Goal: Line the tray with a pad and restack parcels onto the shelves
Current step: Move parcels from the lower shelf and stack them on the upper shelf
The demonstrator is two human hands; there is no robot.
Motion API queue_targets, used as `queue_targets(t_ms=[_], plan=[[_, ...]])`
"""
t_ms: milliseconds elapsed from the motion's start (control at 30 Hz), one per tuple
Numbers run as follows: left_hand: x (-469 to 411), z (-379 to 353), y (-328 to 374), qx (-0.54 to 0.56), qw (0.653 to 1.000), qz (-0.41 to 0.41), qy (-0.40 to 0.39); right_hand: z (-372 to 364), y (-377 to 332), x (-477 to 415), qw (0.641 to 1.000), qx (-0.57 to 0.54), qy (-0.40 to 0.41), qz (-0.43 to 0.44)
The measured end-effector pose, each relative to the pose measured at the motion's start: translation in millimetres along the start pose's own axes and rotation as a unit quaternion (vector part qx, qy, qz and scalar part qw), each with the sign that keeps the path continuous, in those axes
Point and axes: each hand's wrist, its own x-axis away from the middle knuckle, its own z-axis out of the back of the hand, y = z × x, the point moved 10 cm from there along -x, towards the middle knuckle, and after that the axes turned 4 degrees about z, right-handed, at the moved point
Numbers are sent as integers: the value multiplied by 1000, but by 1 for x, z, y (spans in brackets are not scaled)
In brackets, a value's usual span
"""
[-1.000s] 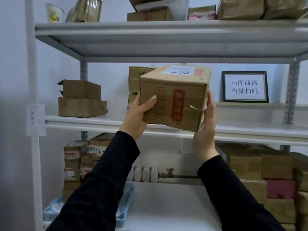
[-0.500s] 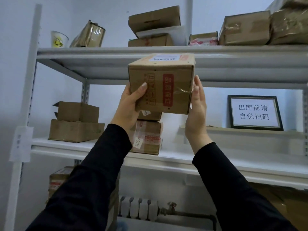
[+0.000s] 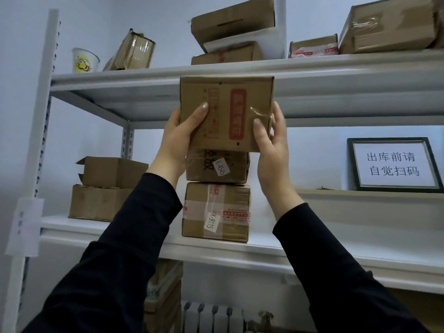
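parcel storeroom: metal shelves point(image 3: 240, 73) of taped cartons point(image 3: 216, 212).

Both arms were clothed in long black sleeves. The left sleeve point(image 3: 115, 260) and the right sleeve point(image 3: 341, 272) were plain, matte fabric with soft folds, and each ended snugly at the wrist. The left hand point(image 3: 175, 140) and the right hand point(image 3: 271, 152) were bare. Their thumbnails point(image 3: 204, 108) were short, neatly trimmed and faintly glossy.
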Motion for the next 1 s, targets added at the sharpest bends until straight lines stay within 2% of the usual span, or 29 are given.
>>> queue_targets(t_ms=[167,233,333,533,633,800,1000], plan=[[-25,14,4,-33,997,7,72,-4,6,-17,997,41,68,-26],[-33,21,1,-50,994,22,96,-8,16,-22,996,47,65,-42],[-41,21,-9,-73,994,42,64,-9,35,-29,996,16,60,-71],[-51,28,-43,-106,992,62,27,-14,65,-39,992,63,-13,-106],[-53,30,-64,-117,987,105,21,-8,82,-41,988,54,-5,-146],[-64,40,-73,-148,982,113,34,-3,98,-38,980,46,30,-193],[-69,41,-87,-152,978,139,12,-6,105,-38,973,74,32,-217]])
